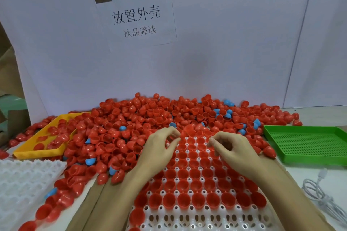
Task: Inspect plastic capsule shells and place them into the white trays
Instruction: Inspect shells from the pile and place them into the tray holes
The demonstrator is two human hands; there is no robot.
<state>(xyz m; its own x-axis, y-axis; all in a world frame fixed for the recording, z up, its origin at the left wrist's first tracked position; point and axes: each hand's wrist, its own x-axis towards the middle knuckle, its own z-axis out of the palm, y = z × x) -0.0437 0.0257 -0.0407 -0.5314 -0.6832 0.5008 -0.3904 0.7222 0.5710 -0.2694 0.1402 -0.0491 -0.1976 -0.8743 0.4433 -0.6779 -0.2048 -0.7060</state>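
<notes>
A white socket tray (187, 218) lies in front of me, most of its sockets filled with red capsule shells (195, 173) set open side up. Behind it spreads a big pile of loose red shells (131, 123) with a few blue shells (123, 128) mixed in. My left hand (159, 149) is at the tray's far left corner, its fingertips pinching a blurred red shell (189, 129) at the pile's edge. My right hand (232, 149) hovers over the tray's far rows with curled fingers; what lies under them is hidden.
A second white tray (22, 183) lies at the near left. A yellow tray (37, 153) holding some red shells sits at the left, and a green perforated tray (304, 144) at the right. A white cable (319, 193) lies near right. A white board with a paper sign stands behind.
</notes>
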